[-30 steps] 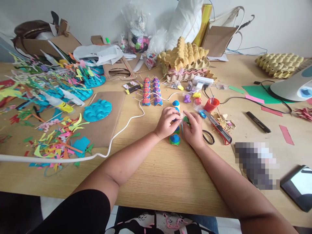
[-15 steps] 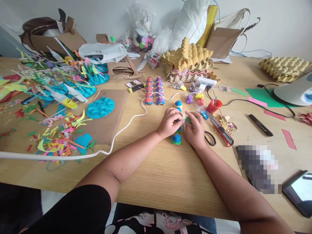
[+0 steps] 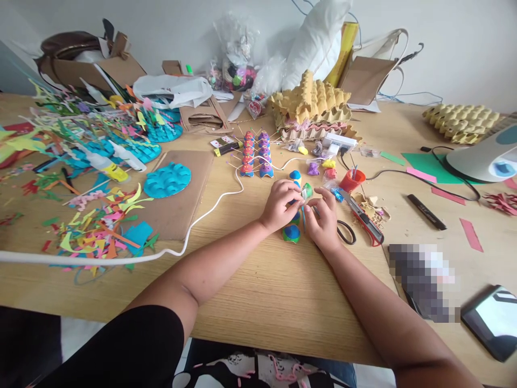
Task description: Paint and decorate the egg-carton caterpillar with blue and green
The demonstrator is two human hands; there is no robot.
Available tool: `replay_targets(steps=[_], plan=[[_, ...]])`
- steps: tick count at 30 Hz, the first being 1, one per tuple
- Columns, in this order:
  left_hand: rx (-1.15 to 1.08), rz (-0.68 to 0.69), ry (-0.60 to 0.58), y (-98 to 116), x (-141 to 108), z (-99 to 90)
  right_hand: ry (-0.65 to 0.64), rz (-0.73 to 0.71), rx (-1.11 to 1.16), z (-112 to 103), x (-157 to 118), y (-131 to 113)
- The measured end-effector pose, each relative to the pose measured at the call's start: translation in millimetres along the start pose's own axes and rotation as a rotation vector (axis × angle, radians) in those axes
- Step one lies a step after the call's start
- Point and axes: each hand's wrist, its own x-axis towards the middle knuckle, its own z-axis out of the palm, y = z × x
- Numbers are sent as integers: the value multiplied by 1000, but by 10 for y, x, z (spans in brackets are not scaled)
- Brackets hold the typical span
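My left hand [image 3: 281,206] is closed in a pinch on a small clear plastic packet with green clay-like stuff [image 3: 307,190] in it. Just to the right, my right hand [image 3: 323,222] has its thumb and forefinger apart, with nothing seen between them. Under and between the hands runs an egg-carton strip [image 3: 291,234] with blue and green bumps, its middle partly covered by my left hand. The black handle loops of scissors [image 3: 346,233] show beside my right hand. Two bumpy egg-carton strips, one red-orange [image 3: 247,156] and one purple [image 3: 265,156], stand farther back with thin sticks poking out.
A red cutter knife [image 3: 365,222], a red cup [image 3: 352,179] and small clay packets [image 3: 313,167] lie beyond my right hand. A white cable [image 3: 214,202] crosses the table. On the left are cardboard [image 3: 177,223] with a blue piece [image 3: 167,180] and paper scraps [image 3: 107,226]. Egg trays [image 3: 309,102] are stacked behind.
My right fingers have spread and come away from the packet, so its green content shows more. My left hand stays in place with its pinch. The view has shifted slightly.
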Motion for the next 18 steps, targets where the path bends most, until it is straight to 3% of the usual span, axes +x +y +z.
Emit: replay_targets(steps=[5, 11, 14, 18], plan=[[-29, 114, 2, 20, -6, 26, -10, 13, 15, 27, -19, 36], [-17, 79, -41, -17, -15, 31, -29, 9, -34, -19, 49, 8], [30, 46, 16, -40, -9, 8, -116, -17, -230, -272, 173, -135], [13, 47, 59, -43, 1, -8, -324, -42, -522, -910, 126, -349]])
